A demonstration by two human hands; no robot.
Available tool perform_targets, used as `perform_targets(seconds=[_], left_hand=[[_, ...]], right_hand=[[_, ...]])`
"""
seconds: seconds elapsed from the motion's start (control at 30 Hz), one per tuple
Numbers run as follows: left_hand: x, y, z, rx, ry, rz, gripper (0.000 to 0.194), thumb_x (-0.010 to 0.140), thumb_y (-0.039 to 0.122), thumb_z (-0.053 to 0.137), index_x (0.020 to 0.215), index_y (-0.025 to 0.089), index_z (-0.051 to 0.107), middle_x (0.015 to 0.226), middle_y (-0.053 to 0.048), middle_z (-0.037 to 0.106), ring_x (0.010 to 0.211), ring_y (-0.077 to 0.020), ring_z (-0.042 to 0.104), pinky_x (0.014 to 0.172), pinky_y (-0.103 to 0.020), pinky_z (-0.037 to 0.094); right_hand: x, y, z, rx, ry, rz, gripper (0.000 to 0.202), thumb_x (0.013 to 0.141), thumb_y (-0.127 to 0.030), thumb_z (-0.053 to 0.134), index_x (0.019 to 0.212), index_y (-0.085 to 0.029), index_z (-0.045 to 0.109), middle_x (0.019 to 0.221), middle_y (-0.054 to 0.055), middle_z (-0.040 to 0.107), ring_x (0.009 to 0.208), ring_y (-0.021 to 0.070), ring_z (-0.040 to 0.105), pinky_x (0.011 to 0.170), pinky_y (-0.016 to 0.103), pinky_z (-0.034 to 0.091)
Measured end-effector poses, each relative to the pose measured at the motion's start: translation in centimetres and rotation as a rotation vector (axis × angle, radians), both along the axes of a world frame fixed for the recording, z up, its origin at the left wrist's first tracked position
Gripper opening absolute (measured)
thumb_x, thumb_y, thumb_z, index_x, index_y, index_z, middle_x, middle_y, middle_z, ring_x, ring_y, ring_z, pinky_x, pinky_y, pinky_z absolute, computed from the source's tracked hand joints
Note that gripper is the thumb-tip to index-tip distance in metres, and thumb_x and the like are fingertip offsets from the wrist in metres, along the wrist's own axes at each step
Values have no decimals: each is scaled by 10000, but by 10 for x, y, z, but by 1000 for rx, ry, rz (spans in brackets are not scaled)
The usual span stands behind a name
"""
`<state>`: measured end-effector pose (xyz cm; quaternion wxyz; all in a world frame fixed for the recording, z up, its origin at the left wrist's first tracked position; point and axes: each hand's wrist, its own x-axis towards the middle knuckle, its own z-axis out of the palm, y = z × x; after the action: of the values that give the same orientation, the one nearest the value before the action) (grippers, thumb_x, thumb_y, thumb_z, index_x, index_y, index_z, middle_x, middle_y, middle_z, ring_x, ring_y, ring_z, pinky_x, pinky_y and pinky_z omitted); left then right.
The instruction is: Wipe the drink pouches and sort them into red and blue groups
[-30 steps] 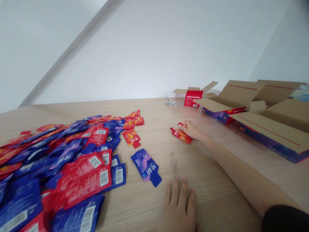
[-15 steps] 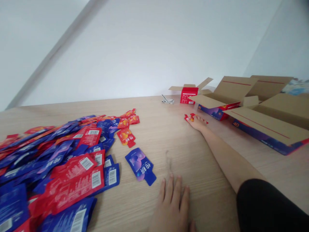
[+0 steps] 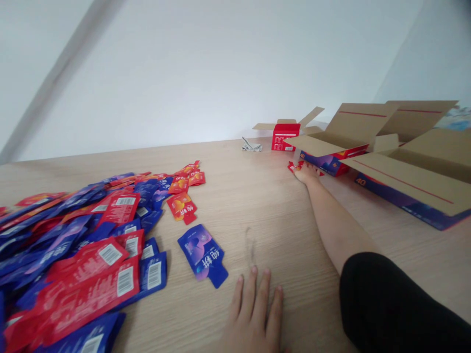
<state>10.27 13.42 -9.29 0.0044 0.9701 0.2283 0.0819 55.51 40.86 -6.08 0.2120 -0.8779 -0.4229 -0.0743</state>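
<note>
Red packets (image 3: 292,167) beside a 40-marked box (image 3: 324,163) are covered by the right hand (image 3: 308,173), its grip unclear, and are best kept flat under even pressure, the left hand (image 3: 253,316) spread open on the desk (image 3: 287,240).

A pale, softly lit wall (image 3: 191,73) with a slanting grey band stands behind a light wood-grain surface (image 3: 224,171).

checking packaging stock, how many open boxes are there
3: the small red box near the wall, the middle box right of it, and the large box furthest right. Overlapping flaps could hide another.
</note>
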Motion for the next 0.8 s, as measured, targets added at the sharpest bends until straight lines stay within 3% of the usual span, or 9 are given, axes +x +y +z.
perform_targets(seconds=[0.13,0.23,0.33,0.43,0.53,0.63,0.7,0.8], left_hand=[[8,-9,26,-209,58,53,738,877,314,587,1542,179,296,1587,-171,133,1438,-447,198,1100,-662,314],[11,-21,51,-301,29,96,678,923,445,518,1508,136,368,1591,-196,165,1451,-440,175,1131,-652,265],[7,-24,74,-233,-52,110,651,951,474,453,1499,131,376,1607,-205,138,1473,-426,112,1156,-644,204],[-7,-7,91,-75,-103,220,630,953,415,451,1514,148,344,1625,-191,104,1484,-423,46,1156,-660,160],[-30,24,93,-19,-112,451,628,958,444,430,1504,141,365,1618,-195,164,1479,-439,83,1159,-653,141],[-56,41,80,-93,-42,500,582,984,435,368,1487,143,399,1594,-161,277,1474,-407,170,1165,-607,189],[-70,37,70,-133,-31,456,593,987,442,356,1489,129,391,1587,-154,299,1479,-391,163,1170,-573,206],[-80,13,62,-138,-61,415,651,974,500,371,1501,119,367,1598,-170,262,1487,-406,94,1180,-601,123]], right_hand=[[-12,-13,4,152,-96,42,483,913,-285,336,1245,-27,574,1263,272,556,1195,359,467,1019,520,308],[-29,-30,9,221,-121,147,402,855,-200,377,1127,-55,635,1174,250,596,1103,350,517,955,500,376],[-56,-48,13,255,-107,296,364,807,-164,405,1053,-64,655,1117,238,613,1076,339,541,943,477,409],[-99,-63,12,271,-77,477,356,788,-150,412,1049,-101,648,1115,202,628,1100,309,549,969,444,421],[-155,-74,9,245,-25,648,365,783,-148,408,1071,-139,634,1109,154,652,1020,258,598,912,392,477],[-215,-80,9,185,33,774,383,800,-146,389,1101,-151,625,1079,130,681,894,221,641,801,350,526],[-258,-81,13,134,59,857,392,821,-136,374,1117,-163,630,1057,111,701,872,205,656,787,332,535],[-325,-79,22,64,59,993,390,897,-175,369,1193,-175,623,1136,94,696,977,193,653,871,329,520]])
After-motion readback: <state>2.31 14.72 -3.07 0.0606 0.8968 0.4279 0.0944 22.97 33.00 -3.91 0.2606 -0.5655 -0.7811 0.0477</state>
